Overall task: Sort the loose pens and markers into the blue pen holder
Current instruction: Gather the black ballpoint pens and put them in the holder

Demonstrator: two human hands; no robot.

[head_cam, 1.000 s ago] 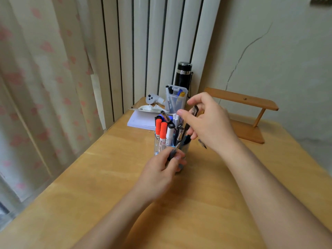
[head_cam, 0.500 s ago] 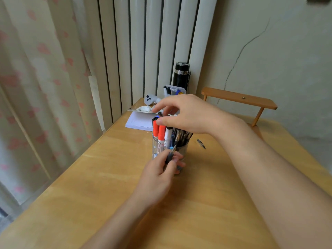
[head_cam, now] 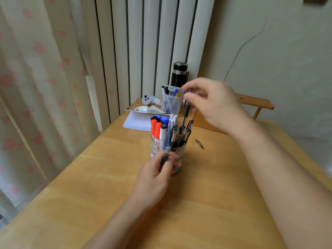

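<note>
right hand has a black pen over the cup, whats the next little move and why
Probably lower it straight down and let go. The right hand pinches a black gel pen upright, its tip just above the pens crowding the clear holder, so it looks lined up for the right side. The left hand holds another pen against the holder's front.

Black flask [head_cam: 179,74]; notepad [head_cam: 137,121]; tissue [head_cam: 148,109]

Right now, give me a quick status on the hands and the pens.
Left hand grips a black pen beside the pen holder. Right hand lowers another pen in. Small dark clip loose on table.
</note>
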